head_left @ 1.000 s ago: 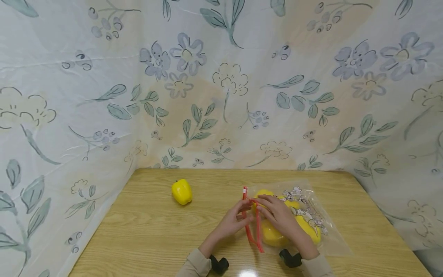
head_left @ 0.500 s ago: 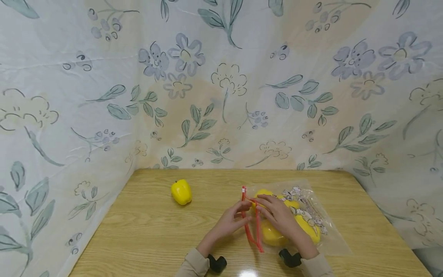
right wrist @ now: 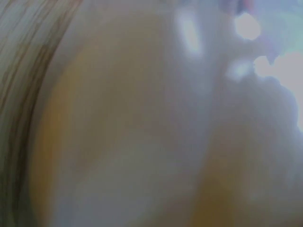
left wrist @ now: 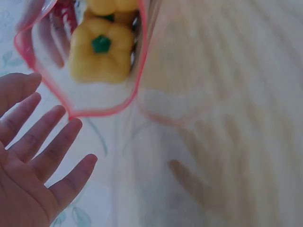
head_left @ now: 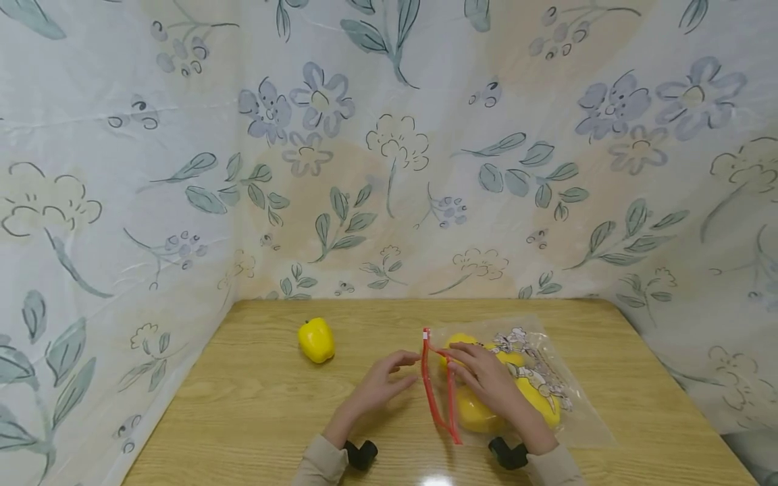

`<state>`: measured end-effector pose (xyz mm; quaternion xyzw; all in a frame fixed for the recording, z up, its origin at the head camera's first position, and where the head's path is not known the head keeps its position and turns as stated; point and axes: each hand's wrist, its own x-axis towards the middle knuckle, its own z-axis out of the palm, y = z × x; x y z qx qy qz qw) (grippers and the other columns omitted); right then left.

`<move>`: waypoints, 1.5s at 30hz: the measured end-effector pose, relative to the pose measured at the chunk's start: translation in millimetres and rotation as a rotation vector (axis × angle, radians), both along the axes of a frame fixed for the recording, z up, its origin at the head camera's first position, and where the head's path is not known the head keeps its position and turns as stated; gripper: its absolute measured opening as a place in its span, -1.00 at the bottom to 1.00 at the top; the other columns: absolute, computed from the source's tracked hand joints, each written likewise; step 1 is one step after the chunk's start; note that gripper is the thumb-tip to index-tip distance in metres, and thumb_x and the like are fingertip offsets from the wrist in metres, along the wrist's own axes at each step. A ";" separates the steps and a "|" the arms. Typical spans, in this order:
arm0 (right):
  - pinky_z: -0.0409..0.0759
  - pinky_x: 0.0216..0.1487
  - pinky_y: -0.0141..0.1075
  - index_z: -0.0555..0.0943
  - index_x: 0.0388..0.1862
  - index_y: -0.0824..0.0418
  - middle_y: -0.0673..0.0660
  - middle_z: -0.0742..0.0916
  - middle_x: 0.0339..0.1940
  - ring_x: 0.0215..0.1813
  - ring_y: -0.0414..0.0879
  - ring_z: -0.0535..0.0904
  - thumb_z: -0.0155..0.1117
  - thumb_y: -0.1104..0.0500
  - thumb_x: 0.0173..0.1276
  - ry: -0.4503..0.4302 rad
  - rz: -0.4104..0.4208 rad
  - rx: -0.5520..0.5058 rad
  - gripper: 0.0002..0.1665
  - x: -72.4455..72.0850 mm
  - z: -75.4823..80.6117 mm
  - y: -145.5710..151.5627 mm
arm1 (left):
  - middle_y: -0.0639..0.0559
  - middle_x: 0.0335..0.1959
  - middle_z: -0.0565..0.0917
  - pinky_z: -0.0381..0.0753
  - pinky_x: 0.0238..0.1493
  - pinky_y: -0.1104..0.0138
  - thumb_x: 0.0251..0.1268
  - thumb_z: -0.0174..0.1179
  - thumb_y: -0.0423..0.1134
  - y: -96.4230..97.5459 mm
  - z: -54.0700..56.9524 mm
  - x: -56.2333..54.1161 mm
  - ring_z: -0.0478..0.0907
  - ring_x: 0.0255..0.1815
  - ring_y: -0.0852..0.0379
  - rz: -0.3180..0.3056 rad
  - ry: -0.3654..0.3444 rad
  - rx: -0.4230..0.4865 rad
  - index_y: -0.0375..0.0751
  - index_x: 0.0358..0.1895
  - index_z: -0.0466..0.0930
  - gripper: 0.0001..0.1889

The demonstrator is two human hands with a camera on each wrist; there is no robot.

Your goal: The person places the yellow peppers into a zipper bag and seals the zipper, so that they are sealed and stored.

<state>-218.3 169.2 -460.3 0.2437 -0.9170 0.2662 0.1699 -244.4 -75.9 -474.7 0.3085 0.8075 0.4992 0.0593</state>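
Observation:
A clear zip bag (head_left: 580, 415) with a red-edged mouth (head_left: 452, 401) lies on the right of the table, its mouth gaping to the left. Inside are several yellow things; the left wrist view shows a yellow bell pepper (left wrist: 102, 61) with a green stem end just within the mouth. My right hand (head_left: 489, 381) rests on the bag's upper side, its extended fingers reaching the red edge and its thumb hidden. Just left of the mouth, my left hand (head_left: 378, 386) holds nothing, fingers spread apart. The right wrist view is blurred by the bag's film close up.
Another yellow bell pepper (head_left: 316, 341) lies at the back left of the wooden table (head_left: 255, 405). A floral cloth (head_left: 401, 202) stands behind and on both sides. Black wrist mounts (head_left: 362, 455) sit under both wrists.
My left hand has come away from the red edge, moving left and slightly down. The right hand stays on the bag, and the mouth remains parted. The view has shifted slightly.

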 end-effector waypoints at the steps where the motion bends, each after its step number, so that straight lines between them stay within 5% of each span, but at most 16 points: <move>1: 0.48 0.07 0.05 0.58 0.10 -0.05 0.06 0.61 0.11 0.14 0.06 0.51 0.11 -0.01 0.37 -0.004 -0.001 0.001 -0.65 -0.1 0.5 -0.1 | -0.01 0.14 0.53 0.38 0.19 -0.03 0.32 0.11 -0.24 -3.3 0.4 -1.7 0.44 0.17 -0.03 0.008 0.004 -0.008 -0.16 0.16 0.44 -0.64; 11: 0.48 0.08 0.05 0.59 0.09 -0.05 0.07 0.62 0.10 0.14 0.05 0.51 0.12 -0.02 0.36 -0.005 -0.007 0.003 -0.65 -1.2 -0.5 -0.7 | 0.10 0.19 0.49 0.37 0.22 0.04 0.32 0.10 -0.08 -37.0 5.5 -16.8 0.41 0.19 0.07 0.060 0.045 -0.078 -0.05 0.23 0.38 -0.57; 26: 0.47 0.09 0.06 0.57 0.11 -0.06 0.07 0.61 0.11 0.15 0.06 0.50 0.09 -0.03 0.38 -0.014 -0.004 0.003 -0.64 -1.8 -0.2 -0.9 | 0.01 0.18 0.50 0.38 0.18 -0.01 0.25 0.19 -0.22 -75.7 21.7 -29.5 0.42 0.17 0.02 0.152 0.122 -0.118 -0.09 0.23 0.38 -0.54; 45: 0.48 0.09 0.05 0.58 0.10 -0.08 0.05 0.62 0.09 0.14 0.04 0.51 0.10 -0.03 0.37 -0.001 -0.008 0.006 -0.65 -0.5 -0.7 -0.7 | 0.03 0.10 0.56 0.36 0.23 0.06 0.16 0.27 -0.29 -121.2 21.7 -46.8 0.42 0.19 0.00 0.210 0.312 -0.211 -0.15 0.12 0.49 -0.58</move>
